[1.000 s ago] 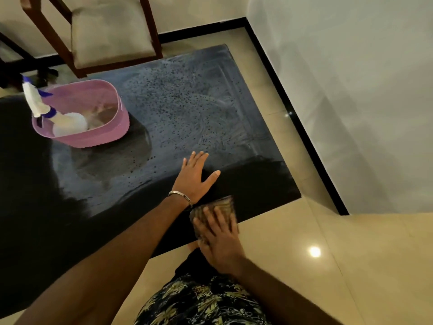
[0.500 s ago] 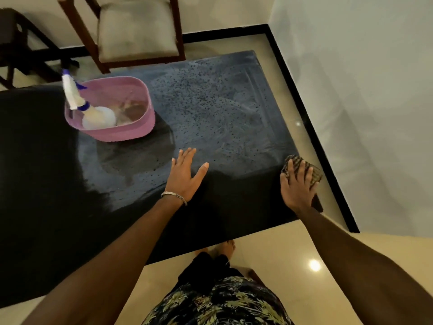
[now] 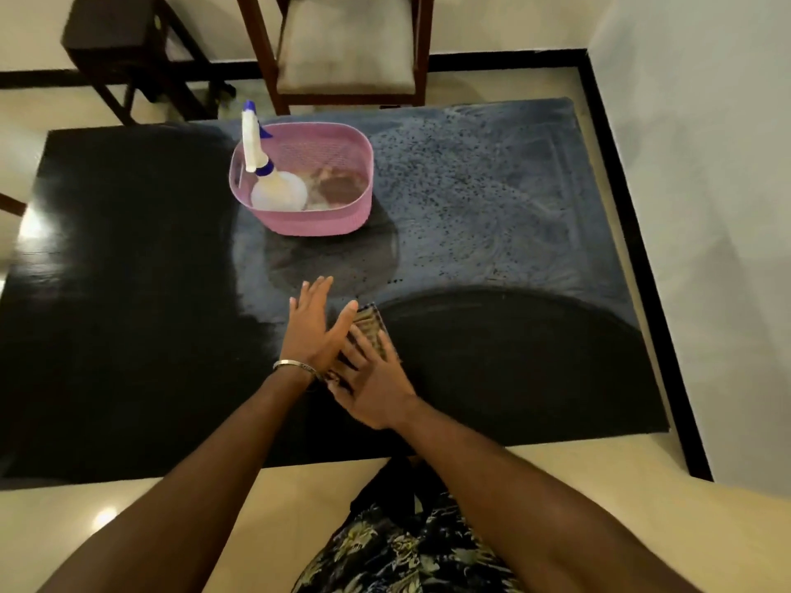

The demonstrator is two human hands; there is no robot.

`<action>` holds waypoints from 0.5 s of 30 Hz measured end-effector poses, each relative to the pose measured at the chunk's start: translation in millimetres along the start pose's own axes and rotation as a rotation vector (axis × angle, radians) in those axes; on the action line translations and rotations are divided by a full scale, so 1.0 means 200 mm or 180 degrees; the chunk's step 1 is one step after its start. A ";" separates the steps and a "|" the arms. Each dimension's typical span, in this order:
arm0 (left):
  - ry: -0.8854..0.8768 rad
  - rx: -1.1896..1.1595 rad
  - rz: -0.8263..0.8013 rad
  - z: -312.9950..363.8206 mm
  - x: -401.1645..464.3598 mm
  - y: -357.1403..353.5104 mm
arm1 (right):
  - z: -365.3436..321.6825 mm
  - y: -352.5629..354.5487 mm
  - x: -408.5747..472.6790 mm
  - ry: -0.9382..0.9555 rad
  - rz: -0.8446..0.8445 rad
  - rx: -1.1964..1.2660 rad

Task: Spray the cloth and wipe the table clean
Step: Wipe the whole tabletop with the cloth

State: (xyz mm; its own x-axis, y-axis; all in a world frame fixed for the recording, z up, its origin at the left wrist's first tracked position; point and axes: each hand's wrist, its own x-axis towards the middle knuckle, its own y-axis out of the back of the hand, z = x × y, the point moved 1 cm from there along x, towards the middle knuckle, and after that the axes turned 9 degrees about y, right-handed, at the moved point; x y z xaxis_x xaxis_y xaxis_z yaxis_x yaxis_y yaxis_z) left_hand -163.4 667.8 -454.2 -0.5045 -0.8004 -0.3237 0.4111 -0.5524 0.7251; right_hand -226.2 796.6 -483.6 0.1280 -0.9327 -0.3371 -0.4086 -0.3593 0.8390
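The black glossy table (image 3: 128, 336) fills the view, with a dull speckled film over its far right part and a dark wiped arc at the near right. My right hand (image 3: 372, 385) presses a folded checked cloth (image 3: 369, 327) flat on the table near the middle front. My left hand (image 3: 314, 329) lies flat beside it, fingers spread, thumb touching the cloth's edge. A white spray bottle (image 3: 265, 181) with a blue nozzle stands in a pink basket (image 3: 325, 216) farther back.
A wooden chair (image 3: 346, 49) with a beige seat stands behind the table's far edge. A dark stool (image 3: 120, 40) is at the back left. A white wall (image 3: 706, 207) runs along the right, with a narrow strip of floor between it and the table.
My right hand slid the cloth from the table's right edge leftward to beside my left hand. The dark wiped patch at the near right has grown. My view shifted right and back.
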 end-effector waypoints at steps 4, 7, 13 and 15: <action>-0.0021 -0.0048 0.0051 0.01 0.00 -0.03 | 0.42 0.07 -0.27 -0.0849 0.0521 -0.0003; -0.0082 -0.0040 0.0044 0.06 0.00 -0.06 | 0.88 0.20 -0.58 -0.2066 0.0814 0.0066; -0.0031 -0.0092 0.0071 0.12 0.00 -0.09 | 1.18 0.26 -0.79 -0.3298 0.1053 0.0471; 0.0017 -0.0068 0.0095 0.13 -0.01 -0.09 | 1.02 0.25 -0.61 -0.3274 0.1120 0.0425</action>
State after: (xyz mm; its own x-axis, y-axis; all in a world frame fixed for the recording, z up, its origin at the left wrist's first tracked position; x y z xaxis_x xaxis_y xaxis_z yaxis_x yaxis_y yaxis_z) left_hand -190.4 684.9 -450.4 -0.4876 -0.8178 -0.3055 0.4420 -0.5331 0.7214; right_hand -447.2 898.1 -487.0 -0.8055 -0.4888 -0.3351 -0.3771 -0.0135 0.9261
